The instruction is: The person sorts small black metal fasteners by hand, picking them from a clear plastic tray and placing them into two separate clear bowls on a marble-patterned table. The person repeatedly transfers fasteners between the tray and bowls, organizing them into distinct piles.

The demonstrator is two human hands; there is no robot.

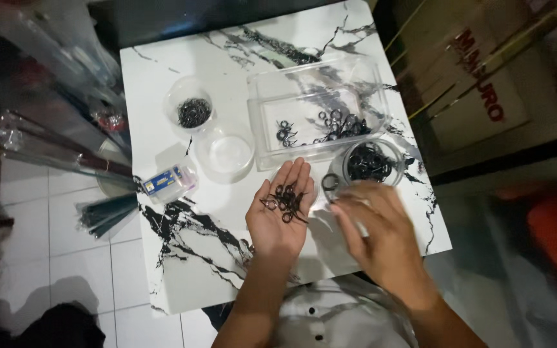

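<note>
My left hand lies palm up over the marble table, fingers apart, with a small heap of black metal rings resting in the palm. My right hand hovers beside it, blurred, palm down with the fingers slightly curled. Just above its fingertips one black ring lies beside a round clear cup that holds many more black rings. Whether the right fingers pinch anything I cannot tell.
A clear rectangular tray with several rings sits at the back right. Left of it stand an empty round cup, a cup of tiny dark parts and a small clear box with a blue label. Tiled floor lies left of the table.
</note>
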